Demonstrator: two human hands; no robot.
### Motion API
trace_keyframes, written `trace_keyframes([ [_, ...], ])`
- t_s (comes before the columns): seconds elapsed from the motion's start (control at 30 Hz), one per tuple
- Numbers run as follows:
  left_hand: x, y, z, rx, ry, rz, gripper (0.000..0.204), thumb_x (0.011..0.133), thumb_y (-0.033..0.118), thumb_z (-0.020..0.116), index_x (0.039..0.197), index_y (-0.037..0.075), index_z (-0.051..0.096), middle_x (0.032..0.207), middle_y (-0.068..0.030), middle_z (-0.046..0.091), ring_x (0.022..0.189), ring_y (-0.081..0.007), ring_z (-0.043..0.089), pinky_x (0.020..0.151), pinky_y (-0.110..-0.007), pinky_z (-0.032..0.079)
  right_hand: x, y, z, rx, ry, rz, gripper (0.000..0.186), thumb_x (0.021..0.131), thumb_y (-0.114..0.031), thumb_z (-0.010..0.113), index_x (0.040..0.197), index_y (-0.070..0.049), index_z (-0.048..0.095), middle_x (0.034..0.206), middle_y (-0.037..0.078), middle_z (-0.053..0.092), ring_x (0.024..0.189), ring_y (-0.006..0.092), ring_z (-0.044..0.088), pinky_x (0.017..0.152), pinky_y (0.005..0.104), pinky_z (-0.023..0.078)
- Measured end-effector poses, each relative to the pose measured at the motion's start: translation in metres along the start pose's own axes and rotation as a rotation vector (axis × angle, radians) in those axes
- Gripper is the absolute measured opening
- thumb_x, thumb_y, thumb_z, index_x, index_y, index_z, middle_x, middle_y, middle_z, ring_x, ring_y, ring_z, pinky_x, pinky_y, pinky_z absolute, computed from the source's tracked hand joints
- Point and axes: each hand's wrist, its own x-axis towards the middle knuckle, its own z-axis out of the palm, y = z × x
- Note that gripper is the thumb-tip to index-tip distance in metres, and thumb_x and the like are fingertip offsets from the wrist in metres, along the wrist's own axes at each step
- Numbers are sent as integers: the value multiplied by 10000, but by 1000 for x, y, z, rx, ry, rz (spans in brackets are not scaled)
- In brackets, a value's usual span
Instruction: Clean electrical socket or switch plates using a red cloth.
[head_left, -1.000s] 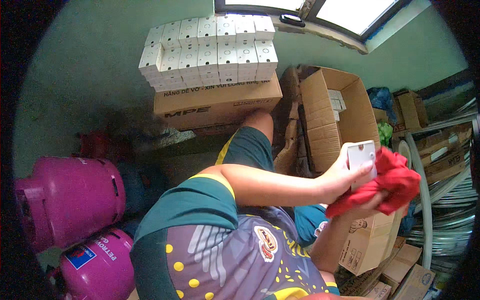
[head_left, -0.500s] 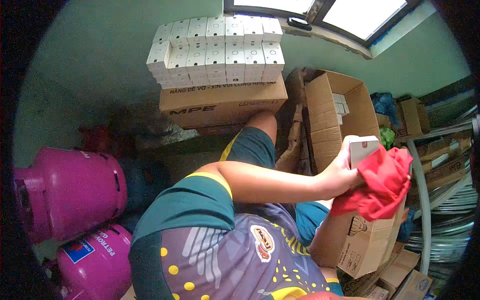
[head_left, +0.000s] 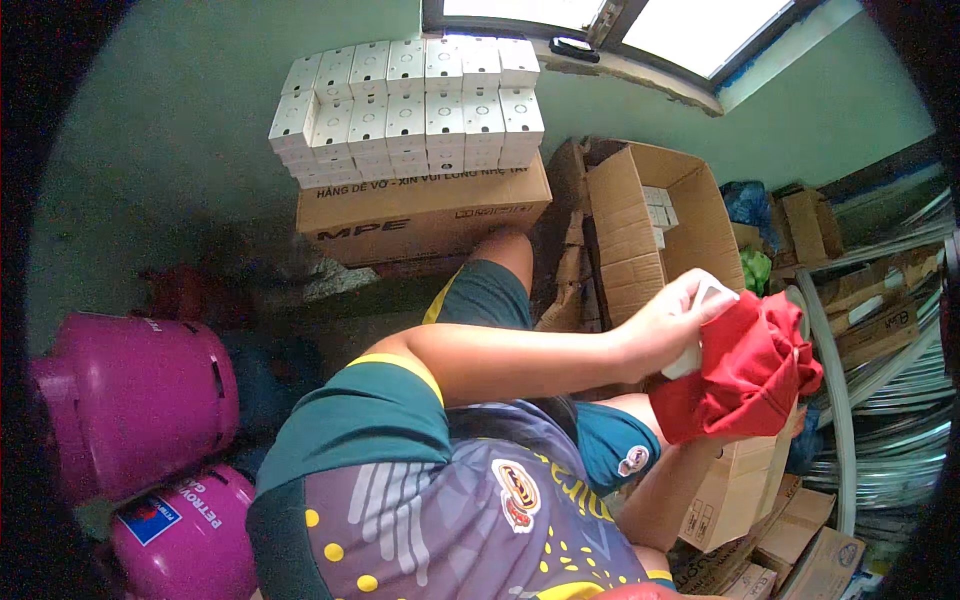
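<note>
My left hand [head_left: 662, 322] is closed around a small white box [head_left: 684, 363], whose pale faces show above and below my fingers. A bunched red cloth [head_left: 752, 362] lies against the box's right side. My right forearm [head_left: 672, 482] rises from below and ends under the cloth, which hangs over that hand. The cloth is held up there, but the right fingers are hidden in its folds.
White boxes [head_left: 425, 115] stand in stacked rows on a closed brown carton [head_left: 420, 220]. An open carton [head_left: 627, 210] with white boxes inside is beyond my hands. Magenta gas cylinders [head_left: 140, 405] stand left; shelving with metal tubes [head_left: 885, 460] and several cartons [head_left: 795, 525] are right.
The white box has tilted and sunk lower against the red cloth. My left hand has turned with it, and the cloth has shifted and hangs in a different shape. The whole view has shifted slightly.
</note>
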Motion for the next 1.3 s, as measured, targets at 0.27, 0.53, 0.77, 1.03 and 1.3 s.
trace_keyframes([
  [0.27,12,31,-28,-194,182,-33,534,1036,592,403,1186,98,539,1015,-97,637,840,-227,677,729,-400,573,15,-51,-87,436,-285,-722,678,910,-341,665,1479,-40,451,1364,150,604,1184,304,622,1038,425,481],
  [0.53,-4,-17,-15,469,-276,143,398,1061,410,449,1055,23,541,1065,-175,561,1013,-315,570,924,-386,447,-17,-79,-88,1028,-699,-484,652,983,-378,573,1502,-7,439,1427,186,539,1255,307,568,1085,388,436],
  [0.77,8,-11,-9,379,-85,-35,388,1041,416,517,1034,36,594,958,-80,575,969,-174,539,911,-322,438,-40,-75,-83,1032,-530,-392,654,986,-486,580,1424,-6,509,1373,194,563,1228,273,565,1029,424,480],
  [1.03,-10,5,1,579,-284,75,565,1010,419,484,1361,-21,442,1214,-309,621,1161,-440,607,984,-441,465,-24,-83,-93,850,-409,-446,831,920,-561,634,1486,8,416,1483,232,453,1309,362,513,1123,477,394],
  [1.3,3,1,-11,540,-111,-37,503,1066,456,418,1196,-9,558,1120,-179,616,1090,-274,586,969,-403,441,-48,-57,-93,700,-538,-726,686,1048,-381,485,1578,-16,246,1620,220,262,1472,342,314,1214,437,252],
])
